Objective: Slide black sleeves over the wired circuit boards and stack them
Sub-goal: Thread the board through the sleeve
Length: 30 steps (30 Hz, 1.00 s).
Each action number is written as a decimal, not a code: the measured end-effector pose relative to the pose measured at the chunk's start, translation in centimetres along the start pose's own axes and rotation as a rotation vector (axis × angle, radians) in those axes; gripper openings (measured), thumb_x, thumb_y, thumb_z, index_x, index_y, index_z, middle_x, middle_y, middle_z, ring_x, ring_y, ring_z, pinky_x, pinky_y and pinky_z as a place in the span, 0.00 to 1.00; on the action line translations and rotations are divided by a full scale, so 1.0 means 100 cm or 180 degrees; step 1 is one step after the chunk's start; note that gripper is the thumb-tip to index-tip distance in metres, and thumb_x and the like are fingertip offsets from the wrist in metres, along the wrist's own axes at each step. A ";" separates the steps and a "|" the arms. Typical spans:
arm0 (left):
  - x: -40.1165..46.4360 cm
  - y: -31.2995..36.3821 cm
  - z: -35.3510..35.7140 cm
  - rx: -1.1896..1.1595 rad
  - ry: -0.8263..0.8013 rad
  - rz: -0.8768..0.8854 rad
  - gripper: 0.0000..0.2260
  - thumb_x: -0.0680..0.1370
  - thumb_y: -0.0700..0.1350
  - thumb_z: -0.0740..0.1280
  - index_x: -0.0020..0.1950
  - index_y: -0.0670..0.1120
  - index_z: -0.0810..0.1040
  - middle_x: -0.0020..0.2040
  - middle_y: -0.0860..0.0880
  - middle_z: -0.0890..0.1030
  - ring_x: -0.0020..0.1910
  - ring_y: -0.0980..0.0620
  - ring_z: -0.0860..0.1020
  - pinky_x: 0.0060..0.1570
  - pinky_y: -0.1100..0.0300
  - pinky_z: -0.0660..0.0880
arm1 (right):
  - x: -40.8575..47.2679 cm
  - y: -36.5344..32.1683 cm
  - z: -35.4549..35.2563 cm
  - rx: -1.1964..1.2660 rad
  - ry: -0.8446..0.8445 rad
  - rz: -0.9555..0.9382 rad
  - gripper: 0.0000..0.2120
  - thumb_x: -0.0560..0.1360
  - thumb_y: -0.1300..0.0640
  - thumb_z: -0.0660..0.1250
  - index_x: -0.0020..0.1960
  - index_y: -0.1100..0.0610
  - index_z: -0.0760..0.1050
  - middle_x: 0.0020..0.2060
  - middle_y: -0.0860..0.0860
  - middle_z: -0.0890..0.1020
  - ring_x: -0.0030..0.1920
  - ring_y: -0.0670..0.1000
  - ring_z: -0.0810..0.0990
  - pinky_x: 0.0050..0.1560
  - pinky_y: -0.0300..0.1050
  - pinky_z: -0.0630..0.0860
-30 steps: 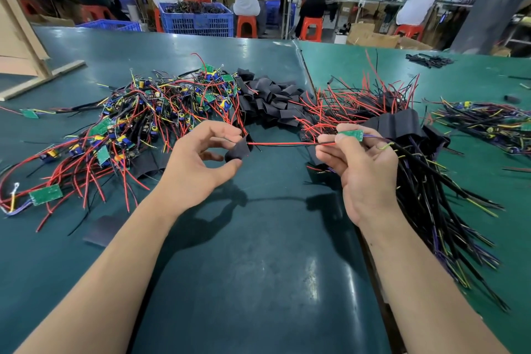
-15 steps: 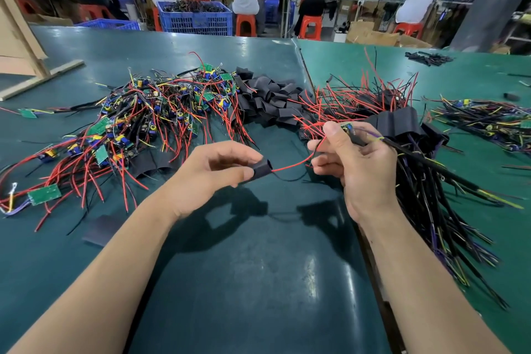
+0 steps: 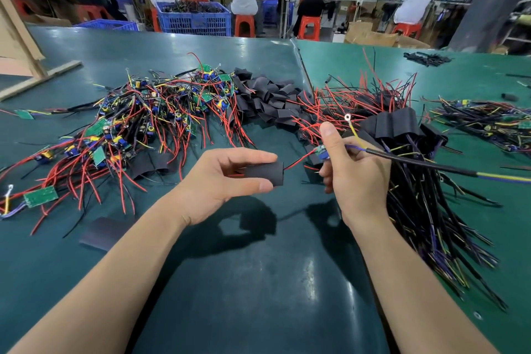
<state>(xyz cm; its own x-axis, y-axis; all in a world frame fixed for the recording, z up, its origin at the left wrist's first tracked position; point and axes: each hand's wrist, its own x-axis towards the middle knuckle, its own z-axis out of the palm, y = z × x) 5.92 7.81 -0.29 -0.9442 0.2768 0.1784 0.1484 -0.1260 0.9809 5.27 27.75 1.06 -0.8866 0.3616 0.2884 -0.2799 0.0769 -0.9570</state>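
Sleeve (image 3: 265, 173) lies w/ long axis left-right, open end facing right toward board (image 3: 322, 152). L hand (image 3: 227, 181) pinches sleeve thumb-to-fingers; R hand (image 3: 352, 169) grips board, red wire (image 3: 298, 160) running into sleeve. Vs 0.5 s ago: sleeve further along wire, nearer board. Blue crate (image 3: 195, 20) behind table (image 3: 258, 282) holds dark wired parts.

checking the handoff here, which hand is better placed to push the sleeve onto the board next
Left. The left hand already grips the black sleeve, threaded on the red wire and facing the circuit board. The right hand is busy pinching that board, so it likely just holds steady.
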 end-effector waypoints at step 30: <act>-0.003 -0.006 0.001 0.2557 0.0634 0.1402 0.17 0.71 0.44 0.72 0.60 0.47 0.82 0.48 0.55 0.83 0.48 0.58 0.79 0.51 0.65 0.72 | -0.009 -0.006 0.000 0.0750 -0.1898 0.0839 0.05 0.80 0.64 0.64 0.54 0.61 0.76 0.33 0.57 0.82 0.29 0.52 0.78 0.26 0.40 0.74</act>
<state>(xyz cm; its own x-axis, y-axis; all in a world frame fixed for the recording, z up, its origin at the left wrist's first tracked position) 6.20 7.89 -0.93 -0.7766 0.1830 0.6028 0.5930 0.5356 0.6013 6.20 27.38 1.39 -0.9681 -0.2372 0.0806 -0.0399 -0.1716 -0.9844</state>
